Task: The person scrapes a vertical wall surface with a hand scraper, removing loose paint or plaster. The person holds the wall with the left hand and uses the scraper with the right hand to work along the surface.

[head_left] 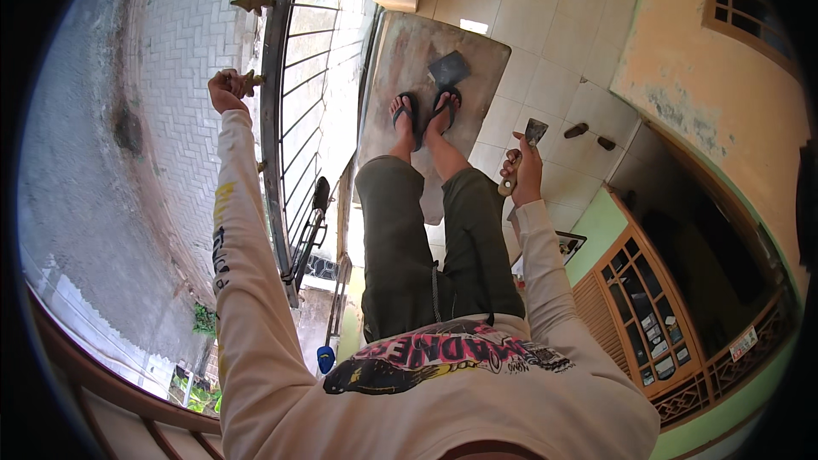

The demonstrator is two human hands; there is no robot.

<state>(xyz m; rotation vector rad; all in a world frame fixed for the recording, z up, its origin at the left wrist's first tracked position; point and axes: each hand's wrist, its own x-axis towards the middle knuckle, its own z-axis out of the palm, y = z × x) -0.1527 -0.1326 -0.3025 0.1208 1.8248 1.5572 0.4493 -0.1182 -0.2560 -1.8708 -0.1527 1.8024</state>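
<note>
The person's left hand (227,90) has its fingers curled round a spike (253,83) on the fence (273,51). Right of the fence, the right hand (528,174) grips a scraper (535,131).

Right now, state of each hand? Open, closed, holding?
Left hand: closed on a gate finial.
Right hand: closed, holding a flat-bladed scraper.

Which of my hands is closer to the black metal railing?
Left. The left hand is closed on a spike of the black metal railing; the right hand is well off to its right, holding a scraper.
</note>
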